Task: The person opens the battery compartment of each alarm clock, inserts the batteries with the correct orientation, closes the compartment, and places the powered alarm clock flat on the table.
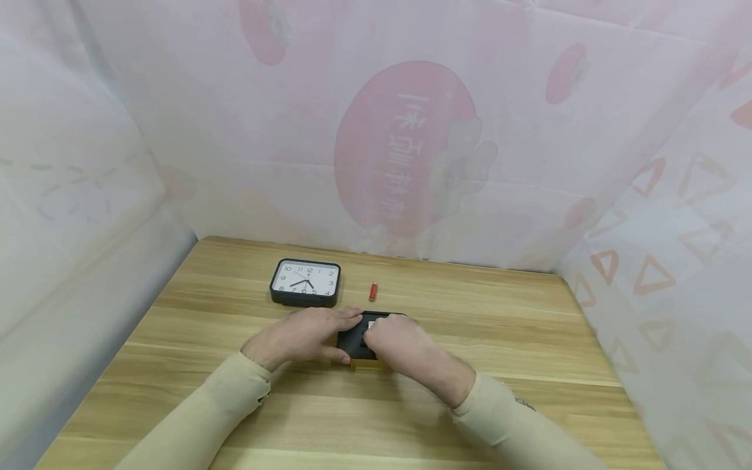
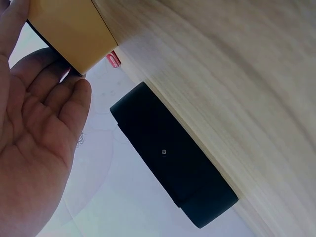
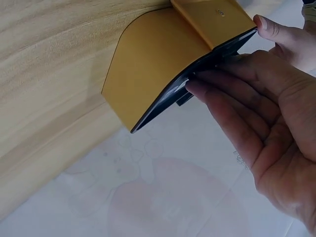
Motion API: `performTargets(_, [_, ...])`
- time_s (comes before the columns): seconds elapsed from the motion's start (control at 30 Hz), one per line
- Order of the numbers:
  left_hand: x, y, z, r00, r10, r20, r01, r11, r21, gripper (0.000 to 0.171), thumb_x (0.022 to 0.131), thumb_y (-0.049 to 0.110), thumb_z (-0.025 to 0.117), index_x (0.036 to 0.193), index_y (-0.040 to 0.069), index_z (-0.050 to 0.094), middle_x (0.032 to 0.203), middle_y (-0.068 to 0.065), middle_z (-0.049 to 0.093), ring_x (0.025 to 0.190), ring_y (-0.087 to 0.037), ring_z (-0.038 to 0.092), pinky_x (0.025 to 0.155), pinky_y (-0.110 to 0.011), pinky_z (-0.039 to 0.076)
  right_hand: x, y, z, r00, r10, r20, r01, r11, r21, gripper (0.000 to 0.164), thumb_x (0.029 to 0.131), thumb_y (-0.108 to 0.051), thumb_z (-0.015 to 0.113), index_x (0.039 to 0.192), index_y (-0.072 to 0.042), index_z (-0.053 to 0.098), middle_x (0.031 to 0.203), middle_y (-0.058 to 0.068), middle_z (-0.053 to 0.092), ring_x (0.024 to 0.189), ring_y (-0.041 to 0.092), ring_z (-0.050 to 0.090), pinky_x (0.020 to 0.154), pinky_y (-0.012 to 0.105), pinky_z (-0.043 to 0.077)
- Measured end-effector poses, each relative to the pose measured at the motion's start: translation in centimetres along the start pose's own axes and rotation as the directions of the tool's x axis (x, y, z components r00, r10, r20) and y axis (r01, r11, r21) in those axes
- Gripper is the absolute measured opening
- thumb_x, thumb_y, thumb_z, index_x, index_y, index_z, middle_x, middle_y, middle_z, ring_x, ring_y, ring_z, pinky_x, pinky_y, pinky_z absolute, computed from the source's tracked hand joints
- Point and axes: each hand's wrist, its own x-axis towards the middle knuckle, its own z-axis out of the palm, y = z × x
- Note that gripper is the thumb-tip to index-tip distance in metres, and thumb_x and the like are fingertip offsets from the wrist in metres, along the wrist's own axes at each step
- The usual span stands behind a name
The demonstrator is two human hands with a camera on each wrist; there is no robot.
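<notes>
While the left hand (image 1: 317, 331) holds the yellow-sided case (image 1: 367, 363) at the lower centre, its grip parted to span the near and far edges, the right hand (image 1: 405, 344) bends its fingers against the black back (image 1: 354, 341); whether that grip pinches anything is hidden. Beyond, on the tabletop (image 1: 499, 313), sit a black-framed clock (image 1: 305, 282), left of centre, and a red battery (image 1: 373, 292).

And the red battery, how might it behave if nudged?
The battery would probably roll sideways, being a slim cylinder lying on its side on the flat table. It looks stiff, given its straight body, and likely easy to lift, since it's small beside the white-faced clock.
</notes>
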Motion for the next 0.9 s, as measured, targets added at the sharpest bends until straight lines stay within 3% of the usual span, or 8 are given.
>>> performTargets(0.17, [0.0,0.0,-0.1,1.000,-0.008,0.003,0.008,1.000,-0.001,0.089,0.102,0.048,0.092,0.170,0.001,0.059,0.182,-0.017,0.054,0.168,-0.036,0.057,0.139,-0.055,0.050,-0.2,0.3,0.1,1.000,-0.004,-0.021,0.004,1.000,0.003,0.008,0.100,-0.017,0.093,0.099,-0.022,0.086,0.096,-0.004,0.087,0.072,0.011,0.068,0.065,0.028,0.067])
performTargets(0.37, [-0.1,0.0,-0.1,1.000,-0.021,0.012,0.021,1.000,-0.011,0.089,0.102,0.049,0.091,0.171,0.002,0.058,0.184,-0.015,0.053,0.169,-0.036,0.056,0.139,-0.054,0.050,-0.5,1.3,-0.3,0.999,0.039,0.001,-0.039,0.998,0.047,0.011,0.101,-0.023,0.093,0.102,-0.019,0.083,0.092,-0.002,0.083,0.072,0.010,0.071,0.059,0.027,0.066])
performTargets(0.5, [0.0,-0.1,0.0,0.999,-0.038,0.027,0.038,0.999,-0.022,0.090,0.103,0.050,0.090,0.173,0.004,0.056,0.186,-0.013,0.050,0.170,-0.035,0.054,0.140,-0.055,0.049,-0.7,2.6,-0.4,0.997,0.076,-0.027,-0.074,0.994,0.078,0.009,0.103,-0.018,0.091,0.101,-0.016,0.082,0.088,-0.003,0.081,0.068,0.008,0.066,0.056,0.027,0.064])
performTargets(0.67, [0.0,-0.1,0.0,0.997,-0.057,0.042,0.059,0.998,-0.030,0.091,0.103,0.051,0.090,0.174,0.006,0.055,0.187,-0.011,0.049,0.172,-0.034,0.053,0.141,-0.054,0.048,-1.0,4.2,-0.1,0.989,0.121,-0.083,-0.107,0.982,0.158,0.014,0.106,-0.009,0.083,0.093,-0.014,0.080,0.079,-0.003,0.076,0.061,0.008,0.055,0.049,0.028,0.056])
performTargets(0.9, [0.1,-0.1,0.0,0.997,-0.059,0.042,0.060,0.998,-0.030,0.092,0.103,0.051,0.090,0.174,0.005,0.055,0.187,-0.012,0.049,0.172,-0.034,0.052,0.142,-0.054,0.046,-1.2,6.0,0.6,0.983,0.176,-0.060,-0.158,0.960,0.229,0.025,0.110,-0.007,0.078,0.086,-0.014,0.074,0.069,-0.005,0.060,0.058,0.009,0.042,0.046,0.025,0.037])
